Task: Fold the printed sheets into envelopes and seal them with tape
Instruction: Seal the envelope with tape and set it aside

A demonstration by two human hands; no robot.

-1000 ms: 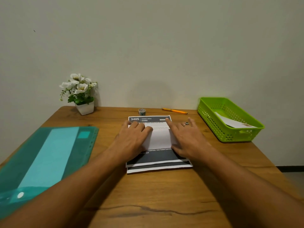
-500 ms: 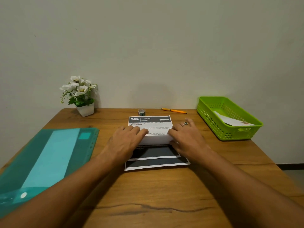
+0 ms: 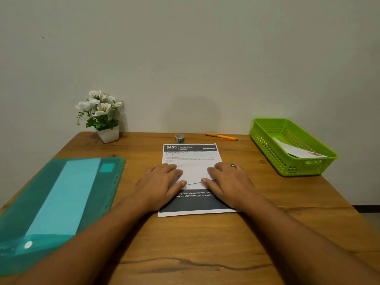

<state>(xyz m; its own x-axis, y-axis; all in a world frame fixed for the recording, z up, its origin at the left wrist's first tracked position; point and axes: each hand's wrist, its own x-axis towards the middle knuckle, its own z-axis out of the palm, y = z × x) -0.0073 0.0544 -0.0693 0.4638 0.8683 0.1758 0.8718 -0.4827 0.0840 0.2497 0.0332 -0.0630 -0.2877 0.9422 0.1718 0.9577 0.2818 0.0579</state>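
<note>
A printed sheet (image 3: 191,155) with a dark header reading 3405 lies in the middle of the wooden table (image 3: 205,243). A white folded flap crosses its centre, and a dark band with white text shows below it. My left hand (image 3: 160,182) rests flat on the flap's left side. My right hand (image 3: 228,179), with a ring on one finger, lies flat on the right side. Both thumbs touch the flap's near edge. A small roll of tape (image 3: 180,138) stands behind the sheet near the wall.
A teal plastic folder (image 3: 57,198) lies at the left. A green basket (image 3: 292,145) at the right holds a folded white paper. An orange pen (image 3: 221,136) lies by the wall. A potted white flower (image 3: 102,116) stands at the back left.
The folded flap now sits lower on the sheet, so more printed text shows at the top. Both hands drew back toward me with the flap and flattened onto it.
</note>
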